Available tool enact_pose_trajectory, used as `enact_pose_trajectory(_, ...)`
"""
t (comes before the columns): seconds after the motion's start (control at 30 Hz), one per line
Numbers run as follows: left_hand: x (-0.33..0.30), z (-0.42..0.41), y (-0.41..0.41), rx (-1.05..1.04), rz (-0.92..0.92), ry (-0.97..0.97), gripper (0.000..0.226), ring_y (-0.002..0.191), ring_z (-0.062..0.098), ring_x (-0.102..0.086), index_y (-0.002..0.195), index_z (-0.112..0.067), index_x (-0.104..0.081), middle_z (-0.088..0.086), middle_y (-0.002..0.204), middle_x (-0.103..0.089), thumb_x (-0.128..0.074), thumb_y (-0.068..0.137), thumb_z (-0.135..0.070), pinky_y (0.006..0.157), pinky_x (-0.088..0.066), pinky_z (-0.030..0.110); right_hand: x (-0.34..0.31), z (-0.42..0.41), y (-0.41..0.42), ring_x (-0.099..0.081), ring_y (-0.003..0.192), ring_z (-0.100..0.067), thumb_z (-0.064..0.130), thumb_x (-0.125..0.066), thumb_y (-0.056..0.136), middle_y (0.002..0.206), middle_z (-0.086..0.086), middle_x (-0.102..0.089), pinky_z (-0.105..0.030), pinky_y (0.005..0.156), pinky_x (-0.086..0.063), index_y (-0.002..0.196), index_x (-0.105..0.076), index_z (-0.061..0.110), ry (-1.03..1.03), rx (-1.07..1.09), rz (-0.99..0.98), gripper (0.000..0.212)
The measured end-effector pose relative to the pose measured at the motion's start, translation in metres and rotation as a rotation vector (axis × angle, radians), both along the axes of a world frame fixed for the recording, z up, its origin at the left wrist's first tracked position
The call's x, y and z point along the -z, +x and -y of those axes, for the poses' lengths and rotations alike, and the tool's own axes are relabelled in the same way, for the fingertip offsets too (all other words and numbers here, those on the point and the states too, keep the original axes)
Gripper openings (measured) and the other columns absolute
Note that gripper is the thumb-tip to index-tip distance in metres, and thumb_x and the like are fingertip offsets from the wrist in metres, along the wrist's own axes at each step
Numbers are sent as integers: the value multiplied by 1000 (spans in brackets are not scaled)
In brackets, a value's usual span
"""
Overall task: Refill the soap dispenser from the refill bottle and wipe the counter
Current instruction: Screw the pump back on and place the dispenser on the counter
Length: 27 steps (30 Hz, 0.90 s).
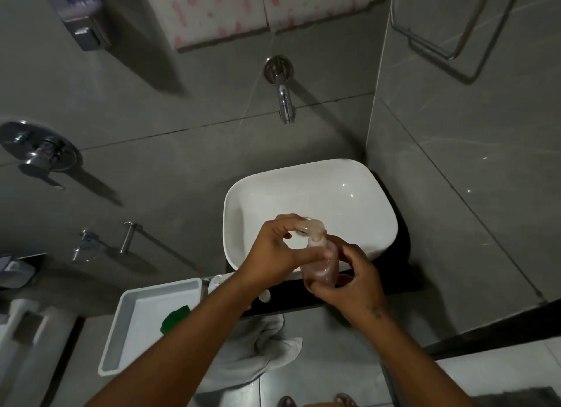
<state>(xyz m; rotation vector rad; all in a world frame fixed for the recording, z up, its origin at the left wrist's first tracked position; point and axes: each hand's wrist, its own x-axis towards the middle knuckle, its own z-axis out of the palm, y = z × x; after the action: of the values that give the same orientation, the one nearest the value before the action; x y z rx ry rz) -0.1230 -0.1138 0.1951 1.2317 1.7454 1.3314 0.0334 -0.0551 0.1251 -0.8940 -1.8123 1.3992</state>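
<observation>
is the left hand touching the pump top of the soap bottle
Touching. The head view shows the left hand with fingers curled over the pump top of the soap bottle.

White basin (239, 200) under wall tap (283, 101); green item (175, 318) in white tray (121, 330).

tray (127, 324) left of basin (349, 179), tap (283, 100) above

A dark counter (391, 288) ran along the grey wall, and a white basin (349, 194) sat right on top of it. Just left of the basin stood a white tray (127, 321), beside some small white bottles (217, 280).
</observation>
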Motion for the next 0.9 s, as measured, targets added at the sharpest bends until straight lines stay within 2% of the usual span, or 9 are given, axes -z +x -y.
enact_pose_trajectory(0.07,2,1,-4,7,34,2,33,104,19,-68,100,-26,-78,-5,105,-78,-90,72,-14,90,-43,33,-1,1,-1,-62,113,-4,28,-89,57,117,18,-67,-35,79,-62,124,-61,41,-14,-3,11,74)
enact_pose_trajectory(0.13,1,3,-4,34,30,25,33,105,16,-69,100,-32,-76,-3,107,-78,-84,75,-12,90,-43,28,-3,0,-1,-61,113,-4,27,-90,58,117,17,-66,-34,80,-62,124,-60,42,-11,3,10,74)
enact_pose_trajectory(0.2,0,4,-1,22,-4,52,33,107,16,-67,94,-43,-74,-4,109,-77,-86,70,-23,89,-43,24,-4,0,-3,-62,114,-7,25,-91,58,117,14,-67,-37,80,-62,125,-61,37,-14,8,3,75)
enact_pose_trajectory(0.3,-2,2,-3,-13,9,60,30,102,23,-66,89,-41,-75,-1,103,-76,-90,64,-36,90,-43,31,-7,1,-5,-63,113,-7,29,-89,57,116,15,-67,-37,80,-62,125,-61,38,-13,1,6,74)
enact_pose_trajectory(0.4,-3,2,-6,78,15,82,31,102,21,-69,99,-32,-74,-10,105,-78,-83,75,-14,91,-48,27,-8,1,-4,-64,112,-6,33,-89,55,116,15,-68,-37,83,-62,123,-62,40,-24,14,3,74)
enact_pose_trajectory(0.53,-5,3,-4,30,-22,101,35,106,22,-66,94,-41,-75,-8,110,-74,-91,64,-32,92,-44,28,-9,2,-4,-64,112,-8,31,-90,56,114,17,-67,-39,80,-62,122,-61,42,-22,11,-3,73)
enact_pose_trajectory(0.67,0,3,-7,73,35,125,33,105,30,-68,102,-24,-75,0,106,-78,-82,76,-4,94,-51,32,-10,4,-4,-61,113,-3,36,-90,55,116,18,-66,-33,82,-62,121,-59,50,-30,6,7,74)
enact_pose_trajectory(0.77,0,4,-4,58,-21,150,39,109,25,-67,98,-28,-75,-3,114,-73,-91,70,-6,92,-48,26,-11,5,-4,-63,112,-4,33,-90,54,116,16,-66,-37,81,-62,122,-61,45,-49,18,-12,75)
enact_pose_trajectory(0.9,2,4,-4,38,76,149,31,104,38,-66,99,-16,-75,7,105,-76,-86,73,-4,97,-52,50,-11,7,-3,-63,113,-6,32,-90,56,116,16,-68,-38,82,-62,122,-61,44,-41,3,-6,74)
